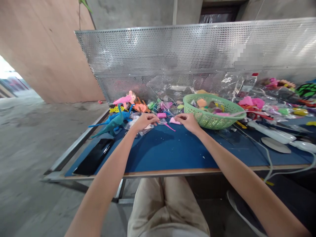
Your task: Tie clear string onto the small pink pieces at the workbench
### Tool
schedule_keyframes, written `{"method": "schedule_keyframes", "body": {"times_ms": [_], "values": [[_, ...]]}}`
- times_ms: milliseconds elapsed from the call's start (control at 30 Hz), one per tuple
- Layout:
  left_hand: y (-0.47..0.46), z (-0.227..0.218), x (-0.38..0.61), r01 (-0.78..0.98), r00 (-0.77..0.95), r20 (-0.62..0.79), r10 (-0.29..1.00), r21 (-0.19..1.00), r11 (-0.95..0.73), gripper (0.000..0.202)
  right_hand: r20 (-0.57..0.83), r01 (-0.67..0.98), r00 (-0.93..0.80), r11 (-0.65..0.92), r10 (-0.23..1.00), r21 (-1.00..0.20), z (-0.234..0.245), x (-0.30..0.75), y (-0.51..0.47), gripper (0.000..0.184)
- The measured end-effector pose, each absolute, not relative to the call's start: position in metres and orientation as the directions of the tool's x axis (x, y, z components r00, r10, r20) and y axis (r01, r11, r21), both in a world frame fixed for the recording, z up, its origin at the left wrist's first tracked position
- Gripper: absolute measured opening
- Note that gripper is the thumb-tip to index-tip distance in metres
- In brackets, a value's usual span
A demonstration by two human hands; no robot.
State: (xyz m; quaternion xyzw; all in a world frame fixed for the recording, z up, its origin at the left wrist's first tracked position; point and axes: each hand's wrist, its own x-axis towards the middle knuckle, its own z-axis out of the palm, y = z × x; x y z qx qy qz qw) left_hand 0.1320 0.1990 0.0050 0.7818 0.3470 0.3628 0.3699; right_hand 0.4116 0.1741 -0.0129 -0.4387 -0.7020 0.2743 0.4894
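My left hand (146, 121) is closed in a pinch above the blue tabletop (168, 151); what lies between its fingertips is too small to make out. My right hand (189, 121) pinches at a small light pink piece (174, 121), with thumb and forefinger together. Between the two hands lie a bright pink block (162, 115) and a thin pink strip (170, 127). Clear plastic film shows just behind them. A green basket (209, 120) with small coloured parts stands right beside my right hand. Clear plastic packets (144, 131) lie under and beside my left hand.
Blue and teal toy dinosaurs (116, 121) stand at the left, behind a black phone (93, 156). A perforated metal panel (148, 49) rises along the back. Right of the basket lie a white-handled tool (271, 132), cables (268, 154), a bottle (250, 82) and heaped toys.
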Motion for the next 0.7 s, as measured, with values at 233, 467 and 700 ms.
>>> {"method": "schedule_keyframes", "body": {"times_ms": [233, 467, 700], "values": [[0.199, 0.005, 0.131, 0.264, 0.517, 0.322, 0.793, 0.821, -0.506, 0.029, 0.365, 0.257, -0.157, 0.395, 0.918, -0.882, -0.018, 0.404, 0.173, 0.033], [0.195, 0.009, 0.134, 0.186, 0.403, 0.439, 0.803, 0.82, -0.541, 0.043, 0.405, 0.333, -0.181, 0.444, 0.896, -0.832, -0.017, 0.407, 0.174, 0.027], [0.2, 0.007, 0.141, 0.046, 0.202, 0.553, 0.808, 0.819, -0.572, 0.056, 0.416, 0.376, -0.19, 0.457, 0.889, -0.806, -0.014, 0.407, 0.172, 0.025]]}}
